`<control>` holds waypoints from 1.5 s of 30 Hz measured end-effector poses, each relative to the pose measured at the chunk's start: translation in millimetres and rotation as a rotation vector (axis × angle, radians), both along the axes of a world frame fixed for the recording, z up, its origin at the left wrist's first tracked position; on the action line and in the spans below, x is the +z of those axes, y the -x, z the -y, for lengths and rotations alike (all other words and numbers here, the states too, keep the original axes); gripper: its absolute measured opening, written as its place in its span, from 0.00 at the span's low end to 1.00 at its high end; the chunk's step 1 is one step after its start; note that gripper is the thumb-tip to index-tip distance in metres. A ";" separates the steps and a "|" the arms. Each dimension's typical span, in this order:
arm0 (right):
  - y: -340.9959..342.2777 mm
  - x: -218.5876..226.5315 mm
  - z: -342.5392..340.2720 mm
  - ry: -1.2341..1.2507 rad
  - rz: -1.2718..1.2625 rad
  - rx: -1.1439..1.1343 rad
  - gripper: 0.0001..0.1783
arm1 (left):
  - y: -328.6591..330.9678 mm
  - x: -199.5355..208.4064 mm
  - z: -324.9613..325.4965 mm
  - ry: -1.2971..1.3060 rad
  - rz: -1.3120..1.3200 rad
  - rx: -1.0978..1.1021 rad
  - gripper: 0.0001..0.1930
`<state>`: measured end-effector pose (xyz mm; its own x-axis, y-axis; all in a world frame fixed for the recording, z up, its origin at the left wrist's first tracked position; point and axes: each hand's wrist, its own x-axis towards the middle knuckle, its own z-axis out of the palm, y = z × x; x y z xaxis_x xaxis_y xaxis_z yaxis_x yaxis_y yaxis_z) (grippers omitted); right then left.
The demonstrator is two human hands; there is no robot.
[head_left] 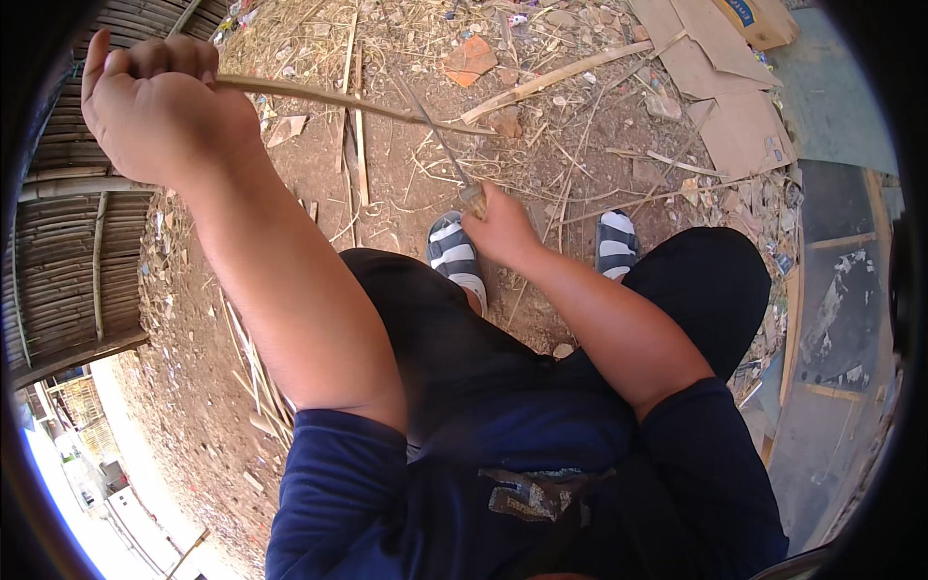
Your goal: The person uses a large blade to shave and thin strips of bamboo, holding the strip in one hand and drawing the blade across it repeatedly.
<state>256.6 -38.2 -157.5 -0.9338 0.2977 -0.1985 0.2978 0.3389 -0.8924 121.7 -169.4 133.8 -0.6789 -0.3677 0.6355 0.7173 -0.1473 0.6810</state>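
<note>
My left hand [164, 111], raised at the upper left, is closed round the end of a long, thin bamboo strip [319, 94]. The strip reaches rightward across the middle, its far end over the dirt and shavings. In front of my feet, my right hand [503, 227] grips the wooden handle of a long knife [447, 150]. Its narrow blade shows nearly edge-on, slanting up and left. Blade and strip cross in the picture; whether they touch I cannot tell. Most of the handle is hidden in my fingers.
Bamboo shavings [551, 135] litter the dirt ground, with a split piece of bamboo [556, 82] and a broken brick [470, 60] among them. Flattened cardboard [739, 126] lies at the upper right. A woven bamboo wall [72, 251] stands at left. My sandaled foot [452, 246] is near the knife.
</note>
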 end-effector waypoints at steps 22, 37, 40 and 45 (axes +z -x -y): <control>6.4 15.6 -14.9 0.070 0.116 -0.003 0.23 | -0.7 7.7 25.0 0.017 0.008 -0.560 0.22; 6.0 24.7 -9.6 0.054 -0.061 -0.012 0.25 | 1.8 14.2 24.3 0.093 0.026 -0.507 0.26; 4.2 37.0 -11.1 0.039 -0.121 -0.026 0.21 | 10.1 15.1 35.9 0.043 0.074 -0.939 0.29; 1.6 26.1 -13.5 0.008 -0.115 0.020 0.23 | 9.1 7.3 36.6 -0.033 0.102 -1.196 0.27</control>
